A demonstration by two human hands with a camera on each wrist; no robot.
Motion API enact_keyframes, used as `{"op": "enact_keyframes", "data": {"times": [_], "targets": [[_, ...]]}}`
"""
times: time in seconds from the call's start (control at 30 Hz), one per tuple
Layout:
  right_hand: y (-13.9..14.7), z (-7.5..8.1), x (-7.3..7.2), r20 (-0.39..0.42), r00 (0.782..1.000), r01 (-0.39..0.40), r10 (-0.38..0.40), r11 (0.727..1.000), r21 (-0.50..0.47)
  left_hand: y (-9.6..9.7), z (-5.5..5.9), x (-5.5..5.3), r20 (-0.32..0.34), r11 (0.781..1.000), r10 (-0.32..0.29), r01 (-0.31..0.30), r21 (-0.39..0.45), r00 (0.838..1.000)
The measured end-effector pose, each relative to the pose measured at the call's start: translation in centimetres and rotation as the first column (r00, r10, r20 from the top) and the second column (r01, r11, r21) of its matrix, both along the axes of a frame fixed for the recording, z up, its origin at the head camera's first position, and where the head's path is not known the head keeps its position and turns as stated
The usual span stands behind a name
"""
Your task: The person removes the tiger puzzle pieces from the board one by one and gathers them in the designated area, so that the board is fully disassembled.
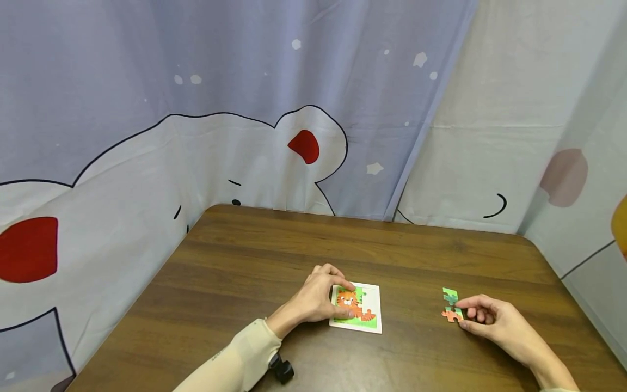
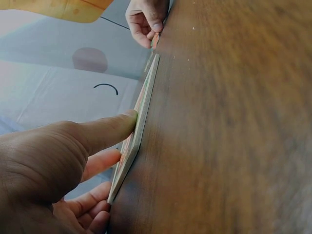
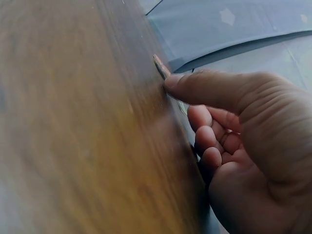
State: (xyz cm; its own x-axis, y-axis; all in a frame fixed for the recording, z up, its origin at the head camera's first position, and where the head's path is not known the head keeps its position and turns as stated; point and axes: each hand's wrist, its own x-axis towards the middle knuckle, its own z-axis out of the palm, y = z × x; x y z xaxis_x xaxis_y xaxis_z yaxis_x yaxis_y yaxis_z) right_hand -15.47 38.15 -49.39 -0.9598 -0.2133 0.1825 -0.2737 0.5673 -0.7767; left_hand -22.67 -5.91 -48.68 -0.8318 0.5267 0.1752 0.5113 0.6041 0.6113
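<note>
A small square jigsaw board (image 1: 356, 329) with a white border lies on the table, showing an orange tiger on green and a bare white area at its right. My left hand (image 1: 320, 294) rests at its left side, thumb and index finger spread apart and pressing on the picture. In the left wrist view, other fingertips (image 2: 92, 199) touch the board's edge. Over to the right, my right hand (image 1: 497, 322) pinches an orange-and-green puzzle piece (image 1: 451, 316) between thumb and index finger. A green puzzle piece (image 1: 449, 294) lies just beyond it.
The brown wooden table (image 1: 274, 245) extends around both hands. A printed curtain (image 1: 235, 152) hangs along its far and left edges, and pale fabric (image 1: 490, 141) hangs at the right. A black strap device (image 1: 281, 369) sits on the left wrist.
</note>
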Motion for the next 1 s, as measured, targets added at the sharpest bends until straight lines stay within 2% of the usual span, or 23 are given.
{"op": "enact_keyframes", "data": {"times": [0.2, 0.43, 0.63, 0.8, 1.0], "targets": [[-0.12, -0.02, -0.10, -0.046, 0.999, 0.004, -0.002, 0.999, 0.037, 0.03, -0.01, -0.09, -0.006, 1.000, 0.002, -0.002, -0.007, 1.000], [-0.31, -0.01, -0.13, -0.046, 0.999, 0.021, -0.019, 0.999, 0.033, 0.03, -0.04, -0.17, -0.001, 1.000, 0.006, -0.006, -0.008, 1.000], [-0.12, 0.02, 0.16, 0.016, 0.995, 0.099, -0.098, 0.992, -0.074, -0.01, -0.13, -0.09, 0.004, 1.000, 0.003, -0.003, -0.005, 1.000], [-0.12, 0.36, 0.21, -0.034, 0.989, 0.137, -0.145, 0.974, -0.178, -0.02, -0.20, -0.08, 0.006, 1.000, 0.006, -0.006, -0.007, 1.000], [-0.61, 0.88, 0.12, -0.067, 0.989, 0.109, -0.132, 0.955, -0.275, 0.00, -0.09, -0.10, 0.007, 1.000, 0.005, -0.005, -0.002, 1.000]]}}
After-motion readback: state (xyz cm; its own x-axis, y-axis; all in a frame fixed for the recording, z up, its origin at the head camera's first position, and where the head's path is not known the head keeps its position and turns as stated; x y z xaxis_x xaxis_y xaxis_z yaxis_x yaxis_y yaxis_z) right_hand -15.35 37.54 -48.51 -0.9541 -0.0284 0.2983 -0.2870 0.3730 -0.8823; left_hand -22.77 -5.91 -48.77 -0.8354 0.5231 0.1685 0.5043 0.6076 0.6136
